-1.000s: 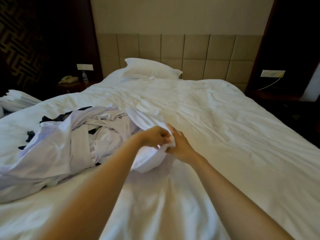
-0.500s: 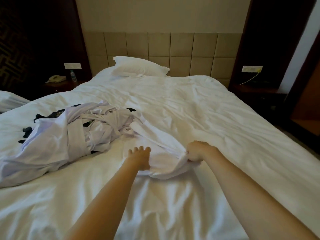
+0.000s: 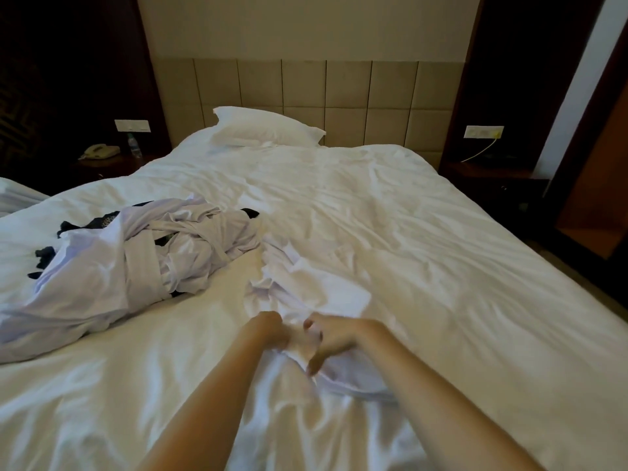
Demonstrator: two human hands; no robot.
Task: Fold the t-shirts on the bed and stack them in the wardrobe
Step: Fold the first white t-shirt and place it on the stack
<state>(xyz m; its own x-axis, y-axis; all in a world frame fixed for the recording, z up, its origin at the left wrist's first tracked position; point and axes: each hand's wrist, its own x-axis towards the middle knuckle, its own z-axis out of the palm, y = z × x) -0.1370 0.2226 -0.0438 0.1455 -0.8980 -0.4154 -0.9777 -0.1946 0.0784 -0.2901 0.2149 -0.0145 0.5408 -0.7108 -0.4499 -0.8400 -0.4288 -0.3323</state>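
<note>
left hand [image 3: 272, 329] clutches white t-shirt [image 3: 316, 287] | right hand [image 3: 331, 338] cupped against it, grip unclear | t-shirt just right of clothes pile [image 3: 136, 266]

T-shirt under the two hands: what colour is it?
The t-shirt is plain white, with no pattern visible; the head view shows it best.

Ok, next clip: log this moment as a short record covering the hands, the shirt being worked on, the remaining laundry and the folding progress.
left hand: fingers curled, grips the near edge of the white t-shirt
right hand: on the same edge, thumb spread from fingers; grip unclear through blur
white t-shirt: crumpled and unfolded on the bed, just right of the clothes pile
clothes pile: heaped on the bed's left side, pale garments with dark pieces showing
pillow: at the headboard end
progress: no folded shirt in view
</note>
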